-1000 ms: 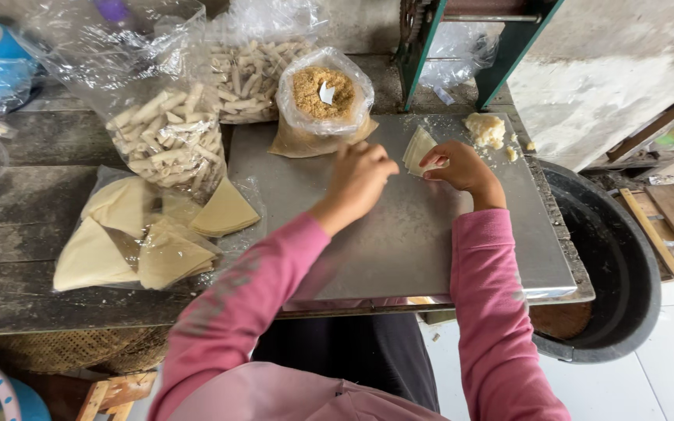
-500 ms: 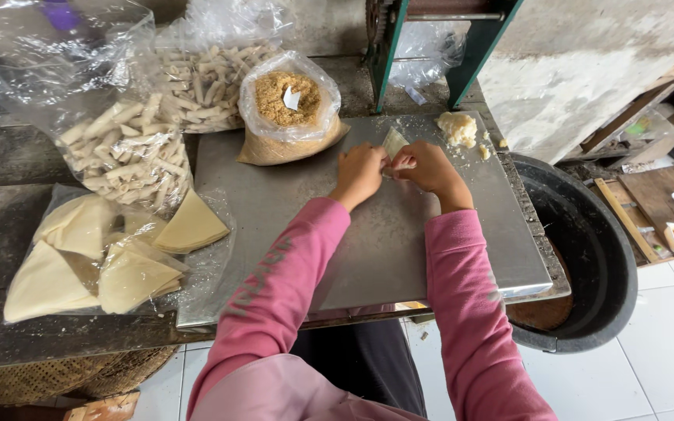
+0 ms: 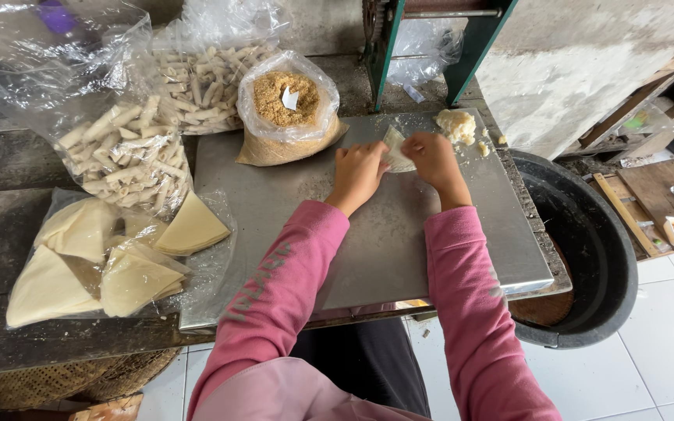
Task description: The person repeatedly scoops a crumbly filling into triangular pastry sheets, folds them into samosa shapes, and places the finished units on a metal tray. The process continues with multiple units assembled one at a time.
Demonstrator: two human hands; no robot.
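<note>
Now, from the near edge of the metal tray (image 3: 368, 257) I follow my two pink sleeves up to the hands, which have drawn closer together than a second ago. My left hand (image 3: 357, 173) presses curled fingers on the pale wrapper (image 3: 394, 148) at the tray's far side; my right hand (image 3: 433, 156) pinches its other edge, folded tighter than before. Judging by that, the wrapper is being rolled shut. Just beyond the right hand, on the tray's far corner, sits a lump of filling (image 3: 456, 125). Off the tray's far left corner stands an open bag of brown crumbs (image 3: 286, 101).
</note>
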